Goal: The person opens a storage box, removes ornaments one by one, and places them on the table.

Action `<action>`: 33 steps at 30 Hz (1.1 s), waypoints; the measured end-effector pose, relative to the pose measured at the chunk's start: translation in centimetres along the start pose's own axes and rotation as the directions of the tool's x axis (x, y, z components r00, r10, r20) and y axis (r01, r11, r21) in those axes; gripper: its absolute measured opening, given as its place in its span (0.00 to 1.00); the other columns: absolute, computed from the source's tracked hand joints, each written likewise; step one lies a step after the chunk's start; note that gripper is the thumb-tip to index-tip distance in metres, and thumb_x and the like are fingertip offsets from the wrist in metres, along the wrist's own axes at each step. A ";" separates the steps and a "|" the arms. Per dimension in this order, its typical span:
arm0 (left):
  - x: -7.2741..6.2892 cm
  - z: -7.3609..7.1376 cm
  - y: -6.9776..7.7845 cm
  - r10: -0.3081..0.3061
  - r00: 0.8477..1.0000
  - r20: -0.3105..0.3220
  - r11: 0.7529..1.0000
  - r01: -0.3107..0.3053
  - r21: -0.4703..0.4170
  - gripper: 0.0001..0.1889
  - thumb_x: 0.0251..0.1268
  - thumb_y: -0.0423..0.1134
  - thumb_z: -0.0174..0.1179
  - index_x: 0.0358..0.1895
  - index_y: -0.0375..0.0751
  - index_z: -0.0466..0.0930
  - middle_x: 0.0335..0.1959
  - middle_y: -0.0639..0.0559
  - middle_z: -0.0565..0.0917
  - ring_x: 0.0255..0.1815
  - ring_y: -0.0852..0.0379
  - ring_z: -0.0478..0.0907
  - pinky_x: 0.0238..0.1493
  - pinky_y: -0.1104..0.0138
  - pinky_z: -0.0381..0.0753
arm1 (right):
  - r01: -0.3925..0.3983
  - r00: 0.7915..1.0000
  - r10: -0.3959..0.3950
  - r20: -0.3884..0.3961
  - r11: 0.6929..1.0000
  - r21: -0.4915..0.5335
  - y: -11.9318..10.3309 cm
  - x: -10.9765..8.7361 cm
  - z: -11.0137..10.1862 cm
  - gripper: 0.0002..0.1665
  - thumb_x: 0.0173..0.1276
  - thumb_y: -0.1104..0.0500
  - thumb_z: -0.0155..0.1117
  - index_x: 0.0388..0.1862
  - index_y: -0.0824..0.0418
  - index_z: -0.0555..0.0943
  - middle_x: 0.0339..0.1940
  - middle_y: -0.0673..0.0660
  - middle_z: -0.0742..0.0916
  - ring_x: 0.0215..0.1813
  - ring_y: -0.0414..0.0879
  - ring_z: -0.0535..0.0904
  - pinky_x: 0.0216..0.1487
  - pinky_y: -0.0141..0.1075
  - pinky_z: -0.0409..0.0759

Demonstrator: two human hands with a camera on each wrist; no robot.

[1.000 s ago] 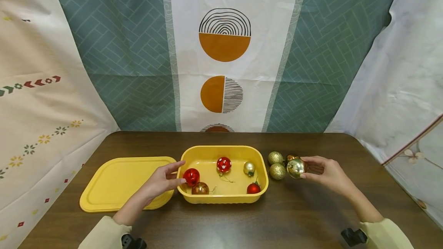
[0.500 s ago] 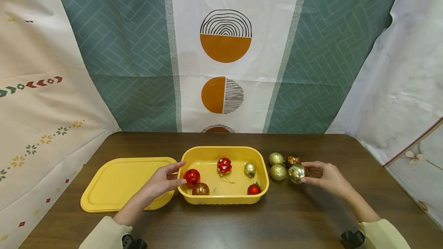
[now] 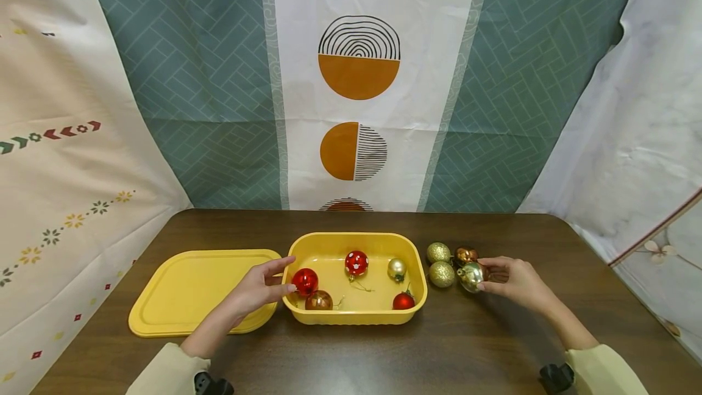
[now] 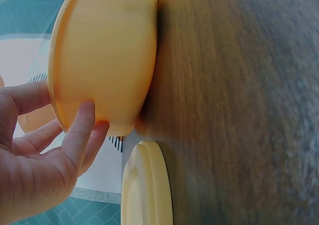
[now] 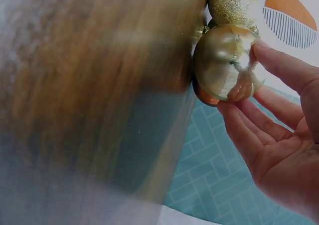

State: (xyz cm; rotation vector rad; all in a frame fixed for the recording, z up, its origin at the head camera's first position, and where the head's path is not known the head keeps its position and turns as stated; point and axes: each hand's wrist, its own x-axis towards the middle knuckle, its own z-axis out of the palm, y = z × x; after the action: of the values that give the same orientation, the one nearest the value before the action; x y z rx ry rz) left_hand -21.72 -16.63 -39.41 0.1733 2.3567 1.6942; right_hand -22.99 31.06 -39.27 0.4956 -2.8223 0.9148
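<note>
Right hand (image 3: pixel 515 283) pinches shiny gold ball (image 3: pixel 470 278), three o'clock of yellow tub (image 3: pixel 355 317). I'd keep pinch light, even on both flanks (finish looks slick), clear of copper ball (image 3: pixel 465 254) at eleven. Round, no long axis; cap direction, can't tell. Left hand (image 3: pixel 259 286) spread wide at tub's nine-o'clock rim.

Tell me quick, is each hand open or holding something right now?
Left hand: closed, holding the yellow box by its rim.
Right hand: closed, holding the shiny gold ball in its fingers.
</note>
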 end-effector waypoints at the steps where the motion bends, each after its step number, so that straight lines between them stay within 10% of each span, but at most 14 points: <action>1: 0.0 0.0 0.0 0.000 1.000 0.000 1.000 0.000 0.002 0.32 0.56 0.34 0.62 0.65 0.37 0.63 0.63 0.32 0.64 0.55 0.39 0.71 0.45 0.56 0.79 | 0.003 1.000 -0.003 0.000 1.000 -0.007 0.0 0.0 0.0 0.30 0.48 0.57 0.73 0.47 0.73 0.78 0.41 0.66 0.84 0.40 0.55 0.82 0.37 0.38 0.81; 33: 0.1 0.0 0.0 -0.003 1.000 -0.005 1.000 0.003 0.009 0.32 0.55 0.34 0.62 0.65 0.37 0.63 0.63 0.32 0.64 0.54 0.40 0.72 0.45 0.57 0.80 | 0.022 1.000 -0.023 -0.012 0.998 -0.051 -0.4 0.1 -0.1 0.29 0.49 0.57 0.73 0.47 0.73 0.78 0.40 0.65 0.84 0.41 0.56 0.82 0.39 0.42 0.81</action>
State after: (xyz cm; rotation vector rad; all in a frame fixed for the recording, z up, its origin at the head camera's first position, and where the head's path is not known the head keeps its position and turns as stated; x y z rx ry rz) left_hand -21.80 -16.60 -39.48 0.1679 2.3670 1.6852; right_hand -22.97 30.79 -38.99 0.5121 -2.8156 0.8361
